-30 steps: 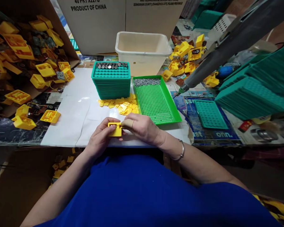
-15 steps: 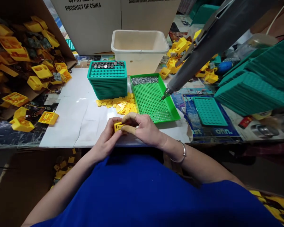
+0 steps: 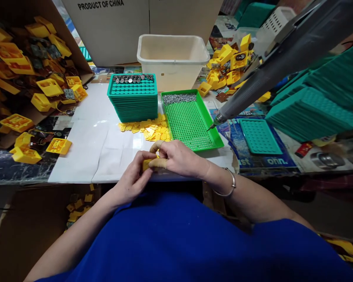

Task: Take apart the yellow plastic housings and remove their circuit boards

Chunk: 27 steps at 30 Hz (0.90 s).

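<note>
A small yellow plastic housing (image 3: 146, 164) sits between my hands at the front of the white work surface. My left hand (image 3: 134, 174) is closed around its left side. My right hand (image 3: 179, 159), with covers on thumb and forefinger, pinches at its upper right; whether a smaller part is in those fingertips is hidden. Just beyond lies a pile of flat yellow plastic pieces (image 3: 155, 130). The green perforated tray (image 3: 188, 117), holding small metal screws (image 3: 179, 98), stands behind my right hand. Over it hangs an electric screwdriver (image 3: 233, 105), its tip above the tray's right side.
Teal trays (image 3: 133, 103) are stacked behind the pile, with round metal cells on top. A cream bin (image 3: 172, 72) stands at the back. A carton (image 3: 86, 58) of yellow housings is left; more yellow housings (image 3: 226, 66) and teal trays (image 3: 314, 113) are right.
The hanging screwdriver has swung a little to the right. My fingers have shifted on the yellow housing, which is now more covered. The view has moved slightly.
</note>
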Motion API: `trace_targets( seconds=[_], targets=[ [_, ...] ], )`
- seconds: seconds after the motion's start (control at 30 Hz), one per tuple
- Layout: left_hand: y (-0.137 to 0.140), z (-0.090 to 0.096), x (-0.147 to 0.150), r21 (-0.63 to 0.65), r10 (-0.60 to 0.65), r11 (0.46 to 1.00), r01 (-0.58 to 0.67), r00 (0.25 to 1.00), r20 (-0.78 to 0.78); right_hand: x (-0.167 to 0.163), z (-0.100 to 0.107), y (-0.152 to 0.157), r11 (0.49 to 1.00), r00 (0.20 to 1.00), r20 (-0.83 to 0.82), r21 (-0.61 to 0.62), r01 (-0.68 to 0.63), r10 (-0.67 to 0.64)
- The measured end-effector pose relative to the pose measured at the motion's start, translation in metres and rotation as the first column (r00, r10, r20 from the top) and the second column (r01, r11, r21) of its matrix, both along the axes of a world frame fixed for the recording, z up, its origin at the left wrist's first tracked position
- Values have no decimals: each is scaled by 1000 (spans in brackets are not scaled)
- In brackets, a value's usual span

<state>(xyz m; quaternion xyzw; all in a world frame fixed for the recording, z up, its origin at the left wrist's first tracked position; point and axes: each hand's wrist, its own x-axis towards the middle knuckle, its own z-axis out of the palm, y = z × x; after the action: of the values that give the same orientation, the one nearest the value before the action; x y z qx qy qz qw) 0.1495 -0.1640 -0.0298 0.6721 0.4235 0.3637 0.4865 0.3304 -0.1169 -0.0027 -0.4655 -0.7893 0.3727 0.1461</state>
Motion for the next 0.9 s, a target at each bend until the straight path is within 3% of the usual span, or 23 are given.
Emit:
trace_targets(
  seconds=[0.17,0.23,0.27,0.3,0.33,0.37,0.4,0.43,0.47,0.57,0.6,0.67,0.77,0.9],
  targets=[
    [1,0,-4,-41,11,999,-9,999,50,-10,-6,-12,994,988,156,113,2,-20],
    [2,0,-3,-148,7,989,9,995,104,-1,-5,-19,961,993,121,273,-41,8],
    [2,0,-1,-230,12,973,22,989,146,7,-2,-21,903,999,44,429,-5,-15],
    [3,0,1,-318,30,947,33,981,191,19,2,-22,787,995,-79,608,102,-68],
    [5,-1,4,-396,62,918,35,971,230,34,7,-20,603,961,-239,749,273,-138],
    [6,-1,6,-454,98,890,32,960,260,50,12,-16,375,887,-412,804,461,-206],
    [8,0,9,-493,133,870,23,951,279,67,18,-8,153,782,-563,777,611,-266],
    [10,0,12,-516,154,857,18,945,289,84,22,2,48,678,-657,705,707,-329],
    [13,0,15,-531,157,847,24,943,293,100,26,14,79,628,-689,649,757,-362],
    [19,1,25,-570,130,820,58,950,285,130,28,50,452,563,-753,394,800,-340],
    [20,1,28,-580,126,813,60,953,274,132,26,57,551,561,-769,338,763,-306],
    [21,2,32,-593,125,804,47,961,245,127,21,64,689,558,-797,271,672,-231],
    [20,3,37,-591,163,807,-10,965,206,106,12,57,791,554,-798,173,586,-237],
    [19,5,38,-586,188,809,-53,967,172,85,-6,49,799,628,-689,118,590,-362]
  ],
)
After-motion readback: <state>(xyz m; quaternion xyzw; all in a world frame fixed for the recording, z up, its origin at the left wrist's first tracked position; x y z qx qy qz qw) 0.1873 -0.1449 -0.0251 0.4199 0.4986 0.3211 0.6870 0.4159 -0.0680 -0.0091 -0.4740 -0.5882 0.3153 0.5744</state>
